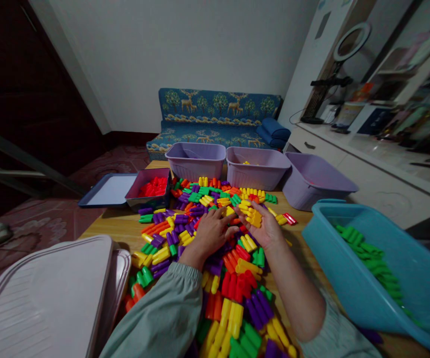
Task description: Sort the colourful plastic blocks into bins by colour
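Observation:
A heap of ribbed plastic building blocks (pixel 233 286) in yellow, purple, green, red and orange covers the middle of the wooden table. My right hand (pixel 269 226), palm up, is cupped around several yellow blocks (pixel 251 215). Just to its left, my left hand (pixel 213 231) reaches palm down over the heap, its fingers bent at another yellow block (pixel 229 211). The undersides of the left fingers are hidden. Both hands are close together, with the left fingertips beside the yellow blocks in my right palm.
Three lilac bins (pixel 196 155) line the table's far side. A blue bin (pixel 349 263) at right contains green blocks (pixel 373 266). Red blocks (pixel 154 187) fill a dark square tin (pixel 147 203), with its lid (pixel 105 190) alongside. Pale lids (pixel 46 293) are stacked at near left.

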Demonstrator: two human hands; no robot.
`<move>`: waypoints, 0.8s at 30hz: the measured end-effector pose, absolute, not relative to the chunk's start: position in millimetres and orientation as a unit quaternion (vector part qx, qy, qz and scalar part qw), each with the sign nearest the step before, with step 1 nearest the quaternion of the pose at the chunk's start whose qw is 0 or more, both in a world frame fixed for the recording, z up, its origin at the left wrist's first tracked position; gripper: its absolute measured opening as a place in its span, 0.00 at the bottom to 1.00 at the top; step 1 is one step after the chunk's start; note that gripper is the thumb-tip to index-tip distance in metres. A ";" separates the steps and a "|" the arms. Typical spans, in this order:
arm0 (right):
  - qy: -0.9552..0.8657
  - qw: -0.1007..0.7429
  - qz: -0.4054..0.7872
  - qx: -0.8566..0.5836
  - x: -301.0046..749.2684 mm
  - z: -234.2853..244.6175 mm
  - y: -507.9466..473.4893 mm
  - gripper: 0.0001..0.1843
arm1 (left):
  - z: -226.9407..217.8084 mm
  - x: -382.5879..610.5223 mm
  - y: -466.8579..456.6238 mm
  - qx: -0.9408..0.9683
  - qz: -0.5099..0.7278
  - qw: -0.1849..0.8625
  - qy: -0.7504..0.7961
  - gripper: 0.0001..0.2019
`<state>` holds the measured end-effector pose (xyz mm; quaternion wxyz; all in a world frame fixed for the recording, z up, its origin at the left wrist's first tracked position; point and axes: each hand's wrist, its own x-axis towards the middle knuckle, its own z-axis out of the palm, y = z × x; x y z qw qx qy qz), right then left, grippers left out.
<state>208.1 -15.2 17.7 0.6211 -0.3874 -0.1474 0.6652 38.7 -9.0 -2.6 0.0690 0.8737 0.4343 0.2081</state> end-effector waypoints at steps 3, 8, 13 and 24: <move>-0.151 0.632 0.661 -0.375 206.4 19.3 -15.8 0.06 | -8.9 38.2 -4.2 0.845 0.261 0.099 0.456 0.25; -0.139 0.633 0.665 -0.372 204.1 23.0 -17.0 0.04 | -16.3 35.1 3.0 0.738 0.403 0.193 0.506 0.18; -0.082 0.646 0.668 -0.361 201.1 34.3 -14.0 0.03 | -19.3 32.5 5.1 0.674 0.470 0.244 0.514 0.11; -0.241 0.690 0.550 -0.404 228.6 115.2 103.7 0.18 | -19.2 32.5 6.3 0.667 0.469 0.255 0.520 0.10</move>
